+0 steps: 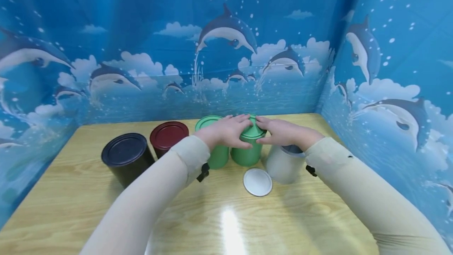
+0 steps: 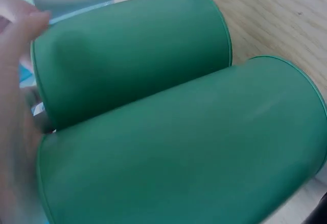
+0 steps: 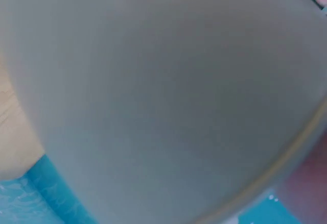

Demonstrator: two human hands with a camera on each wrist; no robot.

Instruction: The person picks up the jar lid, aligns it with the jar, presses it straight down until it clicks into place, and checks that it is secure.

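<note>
While both hands (image 1: 226,131) (image 1: 279,131) pinch the tilted green lid (image 1: 253,130), its upright green can (image 1: 247,152) stands directly beneath their fingertips.

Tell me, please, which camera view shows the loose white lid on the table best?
The head view: the white lid lies flat and whole on the wooden table, in front of the open white can. The left wrist view shows only two green cans, and the right wrist view is filled by the white can's wall; neither shows the lid.
</note>
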